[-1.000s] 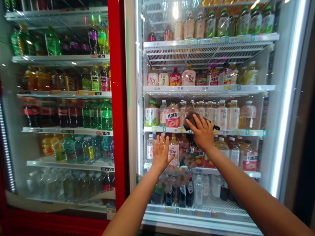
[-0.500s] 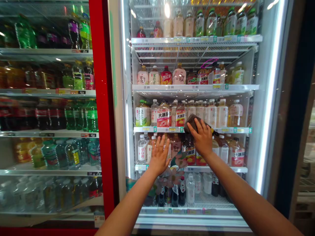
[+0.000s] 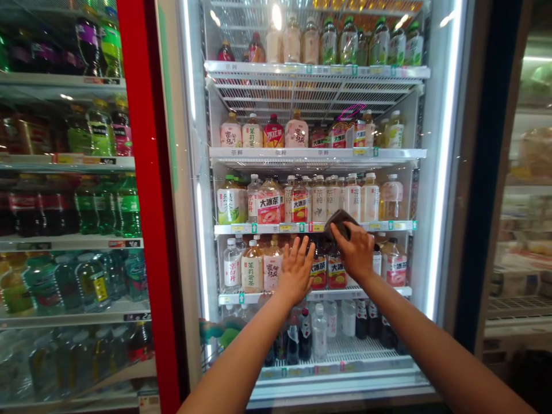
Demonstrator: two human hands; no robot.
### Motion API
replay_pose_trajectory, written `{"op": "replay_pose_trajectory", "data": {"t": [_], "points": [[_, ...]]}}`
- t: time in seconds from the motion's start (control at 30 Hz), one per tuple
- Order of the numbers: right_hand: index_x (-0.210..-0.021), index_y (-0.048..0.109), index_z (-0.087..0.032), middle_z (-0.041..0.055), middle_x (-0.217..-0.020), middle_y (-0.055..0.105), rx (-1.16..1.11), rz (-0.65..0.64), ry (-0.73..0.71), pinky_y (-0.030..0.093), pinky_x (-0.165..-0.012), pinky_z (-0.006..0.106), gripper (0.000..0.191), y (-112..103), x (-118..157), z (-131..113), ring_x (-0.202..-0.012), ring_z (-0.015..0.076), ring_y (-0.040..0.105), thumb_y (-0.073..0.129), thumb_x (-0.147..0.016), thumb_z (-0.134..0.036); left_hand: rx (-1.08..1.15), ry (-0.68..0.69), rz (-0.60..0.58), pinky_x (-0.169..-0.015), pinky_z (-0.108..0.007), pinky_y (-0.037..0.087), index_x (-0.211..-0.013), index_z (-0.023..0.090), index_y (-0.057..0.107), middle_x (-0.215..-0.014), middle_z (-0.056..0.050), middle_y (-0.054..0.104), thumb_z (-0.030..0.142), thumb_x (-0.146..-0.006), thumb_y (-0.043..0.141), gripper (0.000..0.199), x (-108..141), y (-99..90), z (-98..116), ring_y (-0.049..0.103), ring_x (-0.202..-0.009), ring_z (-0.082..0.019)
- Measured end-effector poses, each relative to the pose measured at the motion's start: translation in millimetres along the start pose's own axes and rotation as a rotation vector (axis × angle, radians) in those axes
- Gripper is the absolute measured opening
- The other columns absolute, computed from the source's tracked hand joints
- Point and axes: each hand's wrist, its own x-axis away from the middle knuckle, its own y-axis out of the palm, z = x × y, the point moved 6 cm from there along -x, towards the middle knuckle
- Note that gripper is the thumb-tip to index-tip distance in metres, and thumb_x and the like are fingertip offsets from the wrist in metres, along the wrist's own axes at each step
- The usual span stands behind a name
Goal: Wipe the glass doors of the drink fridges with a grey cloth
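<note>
A glass cooler door stands before me, with rows of drink bottles on white shelves behind it. My left hand [image 3: 296, 270] is flat against the glass, fingers spread, over the second shelf from the bottom. In my right hand [image 3: 359, 250] is a dark grey cloth [image 3: 340, 223], folded into a pad and pressed on the glass around the height of a shelf edge [image 3: 288, 228]. Behind the glass, a peach-labelled bottle [image 3: 270, 201] stands up and to the left of both hands.
A red door frame [image 3: 142, 172] separates this cooler from another one with soda bottles [image 3: 128, 204] on the left. A dark upright [image 3: 487, 172] and further lit shelves [image 3: 517, 190] stand at the right.
The view has shifted right, so the shelves sit further left. My right hand has turned on the cloth, with its fingers more bent. My left hand is still spread on the glass, now further right over the bottles.
</note>
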Motion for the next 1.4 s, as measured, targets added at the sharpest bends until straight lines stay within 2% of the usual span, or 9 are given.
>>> {"op": "replay_pose_trajectory", "data": {"t": [0.17, 0.37, 0.57, 0.67, 0.8, 1.03, 1.13, 1.27, 1.4], "points": [[-0.146, 0.055, -0.039, 0.0104, -0.14, 0.057, -0.013, -0.022, -0.126, 0.039, -0.102, 0.046, 0.059, -0.8, -30.3, 5.4, -0.128, 0.0295, 0.046, 0.056, -0.093, -0.016, 0.008, 0.008, 0.025, -0.127, -0.062, 0.012, -0.165, 0.015, 0.012, -0.172, -0.019, 0.001, 0.039, -0.082, 0.076, 0.108, -19.8, 5.4, 15.7, -0.004, -0.159, -0.036], [-0.156, 0.043, -0.035, 0.0123, -0.147, 0.05, 0.026, 0.054, 0.175, 0.04, -0.103, 0.05, 0.077, -5.9, 5.0, 47.0, -0.132, 0.0324, 0.046, 0.054, -0.085, -0.007, 0.002, -0.013, 0.002, -0.125, -0.065, 0.013, -0.165, 0.017, 0.007, -0.171, -0.021, -0.001, 0.049, -0.077, 0.083, 0.12, -29.2, 15.2, 21.3, -0.006, -0.159, -0.036], [-0.148, 0.053, -0.039, 0.0074, -0.149, 0.053, -0.025, -0.003, -0.053, 0.034, -0.111, 0.047, 0.07, 4.1, -4.1, 30.3, -0.138, 0.0291, 0.042, 0.056, -0.086, -0.006, -0.017, 0.001, 0.019, -0.126, -0.061, 0.015, -0.165, 0.021, 0.009, -0.171, -0.019, 0.003, 0.052, -0.077, 0.082, 0.119, -29.2, 23.6, 13.3, 0.002, -0.159, -0.035], [-0.153, 0.046, -0.039, 0.0064, -0.153, 0.049, -0.029, 0.027, 0.073, 0.034, -0.111, 0.049, 0.08, 5.5, -19.9, 64.3, -0.139, 0.0304, 0.042, 0.057, -0.081, -0.006, -0.039, 0.003, 0.032, -0.127, -0.059, 0.015, -0.165, 0.021, 0.011, -0.17, -0.018, 0.005, 0.052, -0.077, 0.082, 0.118, -29.4, 26.4, 12.1, 0.003, -0.159, -0.034], [-0.156, 0.042, -0.04, 0.0079, -0.15, 0.051, 0.018, 0.169, 0.323, 0.041, -0.105, 0.051, 0.082, 0.0, 18.6, 98.5, -0.133, 0.0317, 0.048, 0.054, -0.082, -0.006, -0.059, 0.001, 0.048, -0.127, -0.059, 0.012, -0.165, 0.02, 0.01, -0.17, -0.017, 0.004, 0.05, -0.077, 0.083, 0.118, -29.7, 27.1, 13.6, -0.001, -0.158, -0.033], [-0.138, 0.062, -0.041, 0.0017, -0.147, 0.058, -0.05, 0.049, -0.013, 0.036, -0.113, 0.048, 0.062, 0.1, 12.7, 87.5, -0.14, 0.0276, 0.044, 0.056, -0.087, -0.008, -0.044, -0.002, 0.064, -0.127, -0.059, 0.005, -0.165, 0.021, 0.011, -0.17, -0.016, 0.002, 0.041, -0.078, 0.083, 0.115, -32.7, 29.9, 12.1, -0.003, -0.158, -0.031], [-0.143, 0.059, -0.035, 0.0047, -0.151, 0.054, -0.018, 0.087, 0.18, 0.039, -0.112, 0.049, 0.065, -1.3, 0.4, 126.1, -0.14, 0.0286, 0.045, 0.053, -0.084, -0.007, -0.03, 0.001, 0.092, -0.128, -0.059, 0.003, -0.165, 0.021, 0.009, -0.17, -0.015, 0.003, 0.038, -0.079, 0.083, 0.114, -33.5, 30.8, 11.1, -0.004, -0.158, -0.03], [-0.156, 0.043, -0.034, 0.0102, -0.154, 0.048, 0.074, 0.157, 0.516, 0.043, -0.108, 0.053, 0.077, -1.2, 40.9, 150.7, -0.137, 0.0316, 0.045, 0.045, -0.084, -0.006, -0.001, 0.009, 0.138, -0.128, -0.058, 0.001, -0.164, 0.022, 0.004, -0.17, -0.015, 0.004, 0.033, -0.082, 0.08, 0.113, -33.7, 29.9, 10.8, -0.001, -0.159, -0.029], [-0.154, 0.044, -0.037, 0.009, -0.154, 0.045, 0.053, 0.055, 0.335, 0.04, -0.111, 0.053, 0.075, 8.2, 45.8, 139.1, -0.141, 0.0307, 0.042, 0.046, -0.086, -0.006, 0.032, 0.025, 0.181, -0.128, -0.059, 0.001, -0.164, 0.023, 0.001, -0.171, -0.014, 0.004, 0.028, -0.086, 0.073, 0.107, -33.9, 27.0, 10.6, 0.001, -0.159, -0.029]]}}
